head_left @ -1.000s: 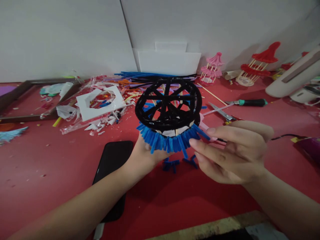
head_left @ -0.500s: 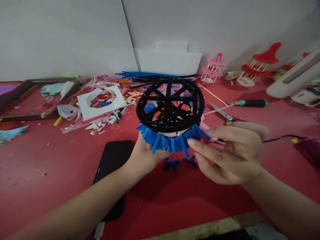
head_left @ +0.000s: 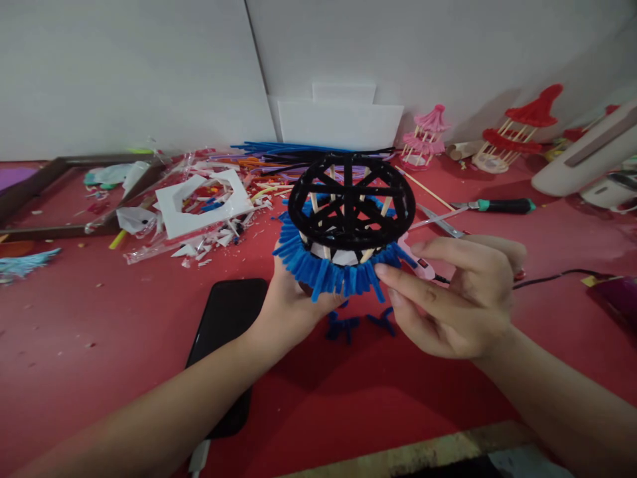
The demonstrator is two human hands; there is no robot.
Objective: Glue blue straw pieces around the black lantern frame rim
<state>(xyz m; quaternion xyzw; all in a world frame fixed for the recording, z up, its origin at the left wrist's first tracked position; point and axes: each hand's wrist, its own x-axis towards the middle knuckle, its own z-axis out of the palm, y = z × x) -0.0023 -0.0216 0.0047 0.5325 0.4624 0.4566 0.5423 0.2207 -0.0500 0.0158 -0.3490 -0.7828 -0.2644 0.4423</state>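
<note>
My left hand (head_left: 288,299) is closed around the underside of a small pavilion model, its fingertips hidden beneath it. The model has a black fuzzy spoked ring (head_left: 351,192) on top, light wooden sticks below, and a fringe of short blue pipe cleaner pieces (head_left: 343,279) around it. At the fringe's right side is my right hand (head_left: 452,292), its fingers apart. One fingertip touches the blue pieces, and a blue strand sticks out between the fingers. Loose blue pipe cleaner bits (head_left: 343,325) lie on the red table beneath.
A black phone (head_left: 226,332) lies by my left forearm. Scissors (head_left: 442,222) and green-handled pliers or cutters (head_left: 502,206) lie at the right. White foam scraps (head_left: 199,206) and pipe cleaners (head_left: 298,149) are spread behind. Pink (head_left: 425,136) and red (head_left: 517,133) models stand at the back.
The model has tilted and its black top has shifted slightly right, showing more of the sticks and fringe. My right hand has moved slightly up and left with it.
</note>
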